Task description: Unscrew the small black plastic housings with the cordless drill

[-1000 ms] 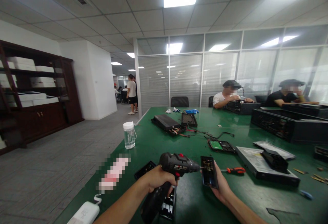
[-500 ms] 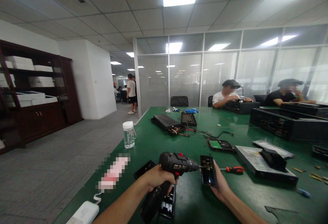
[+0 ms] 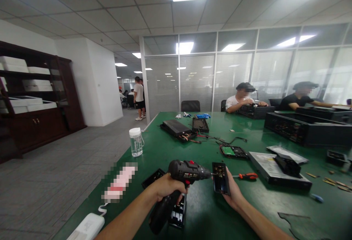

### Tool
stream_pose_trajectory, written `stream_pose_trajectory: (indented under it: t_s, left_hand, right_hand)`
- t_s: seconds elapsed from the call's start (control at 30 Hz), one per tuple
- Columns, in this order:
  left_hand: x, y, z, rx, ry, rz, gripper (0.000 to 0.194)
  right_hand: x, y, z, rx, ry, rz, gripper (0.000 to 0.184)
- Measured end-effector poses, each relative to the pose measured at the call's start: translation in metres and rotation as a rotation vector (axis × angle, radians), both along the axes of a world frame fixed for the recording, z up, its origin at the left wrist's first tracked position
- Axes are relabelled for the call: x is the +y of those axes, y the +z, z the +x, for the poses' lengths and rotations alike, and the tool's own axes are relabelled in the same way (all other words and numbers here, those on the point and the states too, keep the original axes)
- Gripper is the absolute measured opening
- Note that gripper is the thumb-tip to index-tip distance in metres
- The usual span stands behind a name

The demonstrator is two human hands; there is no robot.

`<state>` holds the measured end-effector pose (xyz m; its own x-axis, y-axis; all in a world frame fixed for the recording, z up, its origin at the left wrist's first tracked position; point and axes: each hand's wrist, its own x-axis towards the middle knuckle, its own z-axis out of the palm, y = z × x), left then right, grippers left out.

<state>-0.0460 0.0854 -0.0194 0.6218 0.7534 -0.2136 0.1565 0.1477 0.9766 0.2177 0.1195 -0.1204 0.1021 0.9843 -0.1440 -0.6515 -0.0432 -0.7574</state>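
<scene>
My left hand [image 3: 172,187] is wrapped round the grip of a black cordless drill [image 3: 185,170] with red buttons. The drill points right, its bit reaching the face of a small black device casing [image 3: 220,185] with gold-coloured parts inside. That casing stands tilted up in my right hand [image 3: 233,192], the fingers hidden behind it. Under the drill lies an open black casing [image 3: 178,216] with silvery parts. Another black casing [image 3: 154,178] sits partly behind my left wrist. A screwdriver with an orange-and-black handle [image 3: 248,176] lies just right of my right hand.
A water bottle [image 3: 136,143] and a white power adapter [image 3: 87,228] stand along the table's left edge. Further back are a black box with wires [image 3: 176,129] and a green circuit board [image 3: 228,150]. Metal drive housings [image 3: 275,168] lie right. Two people sit behind computer cases [image 3: 305,128].
The view has shifted slightly, so most things sit a little further left and up. Both hands keep their hold, the drill bit still at the casing.
</scene>
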Motion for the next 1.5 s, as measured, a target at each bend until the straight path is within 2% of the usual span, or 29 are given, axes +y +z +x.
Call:
stream_pose_trajectory:
  t_s: [0.9,1.2,1.5]
  left_hand:
    - [-0.0012,0.0004,0.001,0.001,-0.013,0.042,0.017]
    - [-0.0006,-0.0002,0.0003,-0.017,-0.037,0.05,0.017]
    - [0.0001,0.0004,0.0003,0.002,-0.023,0.028,0.018]
  right_hand:
    - [0.0011,-0.0005,0.0007,-0.012,-0.005,0.003,0.038]
    - [-0.002,0.0046,-0.0013,-0.007,-0.013,-0.004,0.036]
    - [0.0007,-0.0006,0.0005,-0.011,-0.002,-0.012,0.038]
